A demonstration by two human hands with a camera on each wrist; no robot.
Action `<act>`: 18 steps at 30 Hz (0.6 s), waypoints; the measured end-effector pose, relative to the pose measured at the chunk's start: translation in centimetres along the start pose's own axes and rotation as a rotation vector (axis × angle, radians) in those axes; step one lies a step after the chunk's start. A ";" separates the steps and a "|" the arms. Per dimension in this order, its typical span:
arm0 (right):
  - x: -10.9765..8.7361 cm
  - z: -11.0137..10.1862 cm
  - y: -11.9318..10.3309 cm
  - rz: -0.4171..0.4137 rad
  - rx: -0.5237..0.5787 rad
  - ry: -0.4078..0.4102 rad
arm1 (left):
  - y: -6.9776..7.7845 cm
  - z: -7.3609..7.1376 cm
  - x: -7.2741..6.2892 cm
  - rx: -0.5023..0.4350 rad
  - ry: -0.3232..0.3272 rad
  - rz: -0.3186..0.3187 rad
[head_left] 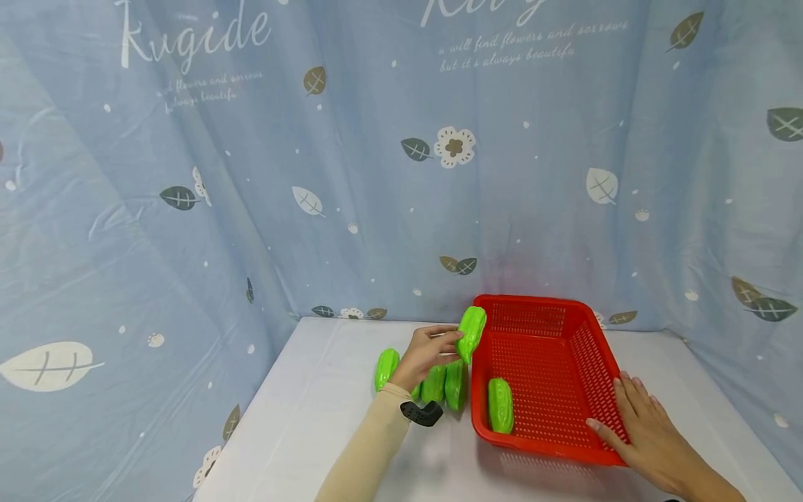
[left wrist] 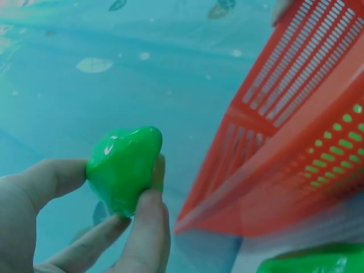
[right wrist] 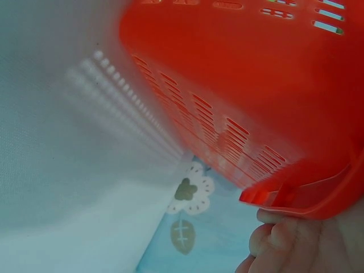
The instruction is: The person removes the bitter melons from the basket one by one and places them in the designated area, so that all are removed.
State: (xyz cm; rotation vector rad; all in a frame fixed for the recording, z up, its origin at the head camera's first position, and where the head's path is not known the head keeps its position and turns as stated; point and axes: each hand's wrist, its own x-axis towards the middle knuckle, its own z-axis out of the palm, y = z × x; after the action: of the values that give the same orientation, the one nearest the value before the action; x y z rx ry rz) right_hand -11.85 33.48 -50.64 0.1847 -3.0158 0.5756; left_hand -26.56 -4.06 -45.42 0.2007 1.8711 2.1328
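Observation:
My left hand [head_left: 431, 354] pinches a bright green, ridged toy vegetable [head_left: 471, 333] between thumb and fingers, raised beside the left rim of a red plastic basket [head_left: 552, 446]. In the left wrist view the same green piece [left wrist: 122, 165] shows end-on, with the basket wall [left wrist: 273, 187] to its right. My right hand [head_left: 652, 436] holds the basket's near right corner, thumb over the rim and fingers along the right side. The right wrist view shows its fingers [right wrist: 284, 244] against the rim. Another green piece [head_left: 500, 406] lies inside the basket at its left wall.
Several like green pieces [head_left: 433, 385] lie on the white table [head_left: 301, 411] left of the basket, partly hidden behind my left hand and wrist. A blue printed curtain [head_left: 376, 174] hangs behind the table and along its sides.

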 end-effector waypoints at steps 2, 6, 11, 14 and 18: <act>0.0 0.0 0.0 -0.005 -0.002 0.004 | 0.0 -0.6 -0.2 -0.007 0.006 0.002; -0.1 0.0 0.0 -0.010 -0.002 0.008 | 0.1 -1.9 -0.8 0.002 0.024 0.005; -0.1 0.0 0.0 -0.010 0.000 0.010 | 0.1 -3.3 -1.4 0.010 0.056 0.008; -0.2 0.1 0.0 -0.016 0.001 0.014 | -0.1 -4.2 -1.6 0.025 0.089 0.005; -0.2 0.1 0.0 -0.019 0.002 0.014 | -0.3 -5.4 -2.0 0.044 0.124 -0.004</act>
State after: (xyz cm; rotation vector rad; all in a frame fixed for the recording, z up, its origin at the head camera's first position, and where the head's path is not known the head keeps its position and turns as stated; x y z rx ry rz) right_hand -11.63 33.51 -50.76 0.2086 -2.9964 0.5761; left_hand -26.27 -9.78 -46.27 0.0756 1.9860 2.1472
